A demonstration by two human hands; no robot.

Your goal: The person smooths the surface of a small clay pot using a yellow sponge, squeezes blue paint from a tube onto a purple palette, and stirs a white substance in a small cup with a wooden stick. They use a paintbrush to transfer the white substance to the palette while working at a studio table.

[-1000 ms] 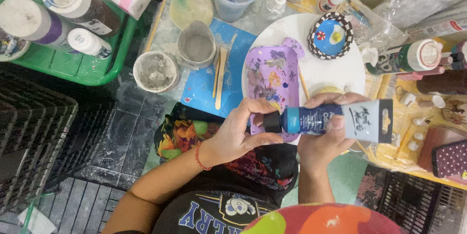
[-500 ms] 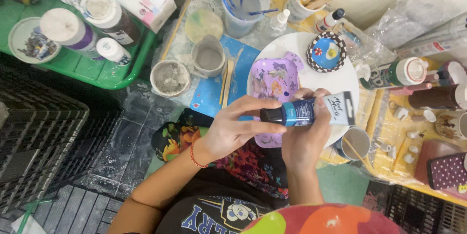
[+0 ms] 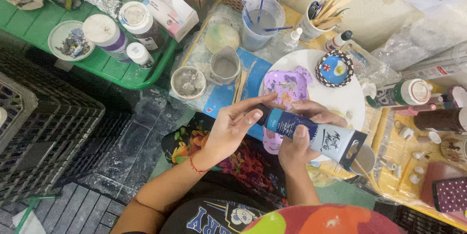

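Right hand: right hand wraps around the blue-and-grey plastic paint tube, thumb pressed on top.
Left hand: left hand pinches the tube's cap end, probably gripping the cap.
Tube: held level above the lilac painted palette and round white plate.

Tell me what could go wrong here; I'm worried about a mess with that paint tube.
The left hand works at the cap end of the blue paint tube while the right hand grips its body: a squeeze could squirt paint onto the purple palette or lap. An elbow might also knock the water cup.
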